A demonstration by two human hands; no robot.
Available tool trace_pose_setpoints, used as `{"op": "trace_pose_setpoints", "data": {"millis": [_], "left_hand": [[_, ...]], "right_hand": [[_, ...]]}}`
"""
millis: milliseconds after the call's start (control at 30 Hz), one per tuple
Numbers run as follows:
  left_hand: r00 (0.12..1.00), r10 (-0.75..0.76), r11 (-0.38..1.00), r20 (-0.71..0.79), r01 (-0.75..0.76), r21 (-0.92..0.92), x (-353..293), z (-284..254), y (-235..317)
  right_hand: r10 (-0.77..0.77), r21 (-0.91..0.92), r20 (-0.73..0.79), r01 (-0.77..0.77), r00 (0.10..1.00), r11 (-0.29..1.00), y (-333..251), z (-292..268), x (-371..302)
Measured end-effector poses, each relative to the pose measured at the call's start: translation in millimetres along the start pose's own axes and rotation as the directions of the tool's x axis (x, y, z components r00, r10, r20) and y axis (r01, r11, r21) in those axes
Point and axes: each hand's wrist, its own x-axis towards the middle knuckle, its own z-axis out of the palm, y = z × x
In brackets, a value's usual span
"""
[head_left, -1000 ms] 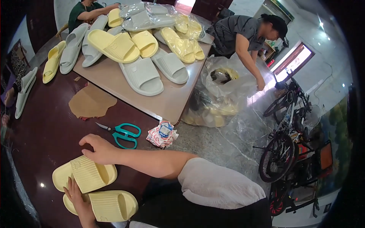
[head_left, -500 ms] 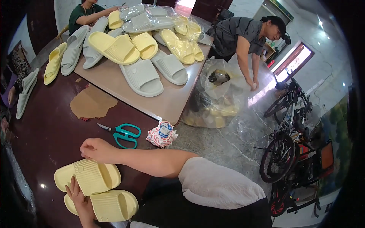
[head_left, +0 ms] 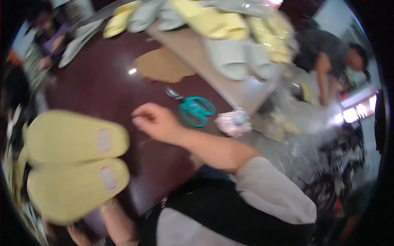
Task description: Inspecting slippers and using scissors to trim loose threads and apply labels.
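Observation:
Two pale yellow slippers (head_left: 67,137) are held side by side at the lower left, their flat soles facing me. Each sole carries a small whitish label (head_left: 105,140) near its right end. My left hand (head_left: 110,207) supports the pair from below; only the wrist side shows, and its fingers are hidden by the slippers. To the right of the pair, my right hand (head_left: 156,122) hovers over the dark red table (head_left: 94,90), thumb and fingers curled together. Whether something small is between its fingertips is too blurred to make out. Teal-handled scissors (head_left: 196,110) lie just beyond it.
A heap of red-and-white labels (head_left: 234,122) sits beside the scissors. Brown paper (head_left: 164,65) lies farther off. Grey slippers (head_left: 230,57) and yellow slippers (head_left: 213,20) crowd a beige board (head_left: 205,76). One person (head_left: 328,61) bends over plastic bags at right; another (head_left: 53,35) is at far left.
The yellow slippers, which lay on the table under my left hand, are lifted and turned with soles showing. My right hand is now away from them. The view has swung left and blurred.

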Motion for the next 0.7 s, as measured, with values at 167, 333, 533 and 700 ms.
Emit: {"op": "trace_pose_setpoints", "data": {"millis": [167, 333, 533, 700], "left_hand": [[0.998, 0.041, 0.964, 0.039, -0.029, -0.265, -7, -18, 8], [0.983, 0.084, 0.969, -0.162, -0.118, -0.217, -45, -63, 55], [0.943, 0.224, 0.966, -0.245, -0.248, -0.074, -72, -82, 81], [0.972, 0.167, 0.961, -0.167, -0.198, -0.191, -70, -72, 87]], "right_hand": [[-0.235, -0.189, 0.126, 0.256, 0.964, 0.948, 0, 21, -30], [-0.332, -0.129, 0.294, 0.381, 0.896, 0.915, 32, 114, -23], [-0.505, -0.114, 0.351, 0.571, 0.788, 0.813, 35, 177, -21], [-0.577, -0.197, 0.306, 0.644, 0.757, 0.739, 32, 181, -20]]}}
